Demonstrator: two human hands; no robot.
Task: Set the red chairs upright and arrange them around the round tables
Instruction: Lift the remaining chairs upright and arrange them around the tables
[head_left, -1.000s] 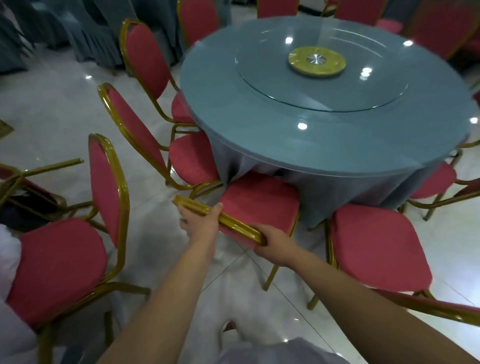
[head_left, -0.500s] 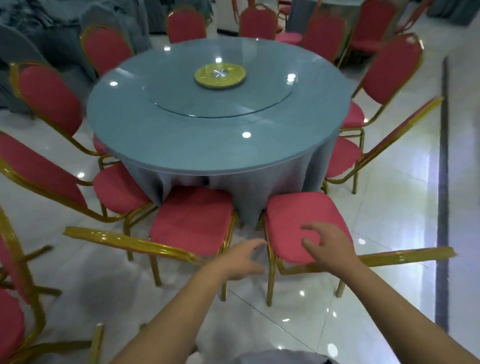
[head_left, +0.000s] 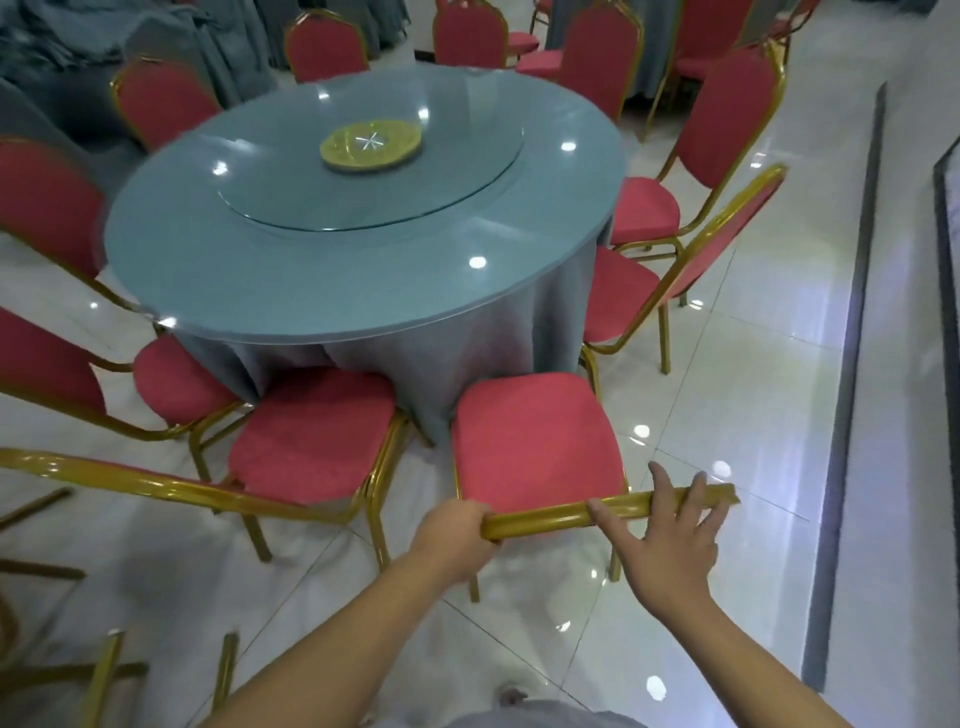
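A round table (head_left: 332, 270) with a grey-blue cloth and a glass turntable stands ahead. Several red chairs with gold frames ring it. The nearest chair (head_left: 535, 436) stands upright with its seat toward the table and its gold back rail toward me. My left hand (head_left: 452, 540) grips the left end of that rail. My right hand (head_left: 670, 535) lies over the rail's right part with fingers spread and straight. To the left, a second chair (head_left: 311, 441) stands upright, its seat tucked under the cloth.
More red chairs (head_left: 644, 213) stand at the table's right and left sides. Gold chair legs (head_left: 104, 675) lie at the bottom left. A dark floor strip (head_left: 852, 364) runs along the right. Covered chairs (head_left: 171, 47) stand at the back.
I let go of the left chair's back rail and shifted right. Both hands reached to the right chair; my left hand now grips its rail and my right hand rests on it.
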